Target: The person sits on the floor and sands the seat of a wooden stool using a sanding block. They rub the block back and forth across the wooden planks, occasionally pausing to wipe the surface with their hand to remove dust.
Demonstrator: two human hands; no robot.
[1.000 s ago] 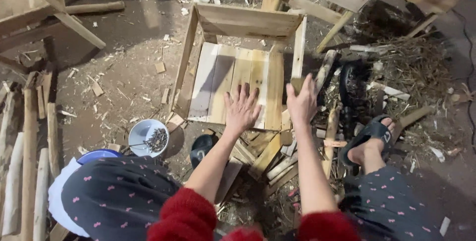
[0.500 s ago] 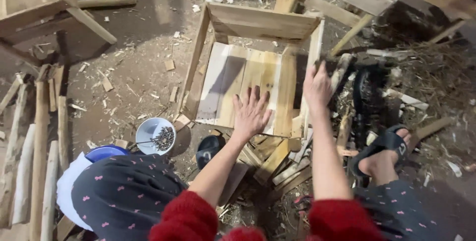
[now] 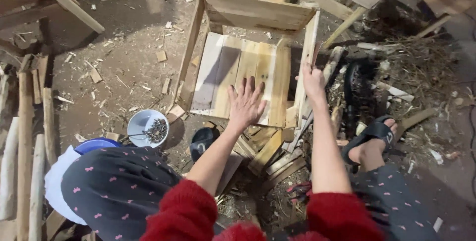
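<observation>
We see no packages, labels, signs or screens here.

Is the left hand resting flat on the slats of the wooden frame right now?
Yes, the left hand lies palm down with fingers spread on the pale slats of the wooden frame.

Right hand (image 3: pixel 313 78) now off the dark tool handle it gripped a second ago, shifted left onto the side rail of the wooden crate (image 3: pixel 303 67), fingers closing on its edge, tool no longer held
</observation>
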